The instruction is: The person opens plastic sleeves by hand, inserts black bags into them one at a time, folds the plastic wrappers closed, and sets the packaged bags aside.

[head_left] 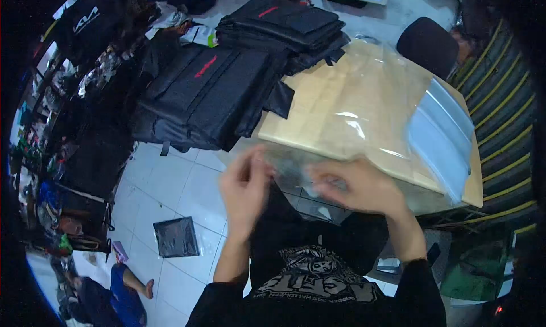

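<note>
A large sheet-like clear plastic bag lies over the wooden table and hangs past its near edge toward me. At that edge my left hand is closed, thumb and fingers pinched on the plastic. My right hand has its fingers curled on the film too, a short way to the right. Both hands are somewhat blurred, and crumpled plastic shows between them. Right of the bag, pale blue flat sheets rest on the tabletop.
Black bags with red lettering are stacked in a near pile and a far pile. A black packet in plastic is on the tiled floor. A chair back stands behind the table. Another person's leg shows lower left.
</note>
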Demonstrator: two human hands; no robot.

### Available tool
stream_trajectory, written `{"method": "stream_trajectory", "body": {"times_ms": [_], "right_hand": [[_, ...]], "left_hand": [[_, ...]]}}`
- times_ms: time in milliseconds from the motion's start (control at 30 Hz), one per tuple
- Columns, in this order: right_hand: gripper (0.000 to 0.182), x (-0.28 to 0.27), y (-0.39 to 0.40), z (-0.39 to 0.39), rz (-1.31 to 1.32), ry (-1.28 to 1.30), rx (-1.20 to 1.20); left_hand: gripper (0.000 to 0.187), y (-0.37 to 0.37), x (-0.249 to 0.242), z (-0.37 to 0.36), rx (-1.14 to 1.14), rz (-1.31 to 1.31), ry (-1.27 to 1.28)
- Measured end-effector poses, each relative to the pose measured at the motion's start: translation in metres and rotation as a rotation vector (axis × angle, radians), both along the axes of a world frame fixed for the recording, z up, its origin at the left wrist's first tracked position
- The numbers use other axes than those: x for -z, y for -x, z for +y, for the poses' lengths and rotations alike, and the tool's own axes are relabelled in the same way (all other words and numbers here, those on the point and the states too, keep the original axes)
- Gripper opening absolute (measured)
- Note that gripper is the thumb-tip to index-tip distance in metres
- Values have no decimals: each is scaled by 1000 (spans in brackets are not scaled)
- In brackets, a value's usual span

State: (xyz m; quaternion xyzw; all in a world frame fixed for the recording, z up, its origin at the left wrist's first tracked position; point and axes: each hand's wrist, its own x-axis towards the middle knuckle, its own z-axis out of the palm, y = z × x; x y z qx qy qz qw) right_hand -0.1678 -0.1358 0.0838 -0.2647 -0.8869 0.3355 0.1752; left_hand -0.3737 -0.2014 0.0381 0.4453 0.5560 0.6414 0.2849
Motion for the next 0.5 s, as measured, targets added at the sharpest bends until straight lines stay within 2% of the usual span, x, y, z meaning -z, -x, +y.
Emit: {"method": "stream_trajectory", "body": {"times_ms": [33, 67, 100, 133, 200, 267, 300, 333, 400, 500], "right_hand": [[36, -7, 22, 13, -25, -16, 64], [39, -15, 47, 27, -47, -35, 131], [42, -13, 71, 46, 47, -226, 32], [45, -3, 95, 65, 144, -418, -66], [51, 13, 141, 89, 166, -650, -147], [53, 25, 168, 92, 52, -859, -114], [53, 25, 176, 90, 23, -839, -164], [45, 29, 184, 89, 29, -898, -157], [43, 31, 192, 86, -9, -811, -199], [39, 30, 187, 74, 74, -847, -188]], "left_hand": [[19, 21, 2, 1, -207, 45, -72], [19, 50, 13, 0, -346, -17, -81], [20, 69, 23, 3, -487, -81, -159], [27, 97, 38, 0, -503, -180, -121], [41, 126, 49, 4, -598, -327, -104], [47, 140, 50, 9, -599, -457, -78], [51, 147, 51, 10, -602, -527, -67], [55, 157, 53, 8, -462, -585, -102], [63, 170, 58, 15, -385, -776, -241], [67, 175, 50, 19, -485, -707, -232]]}}
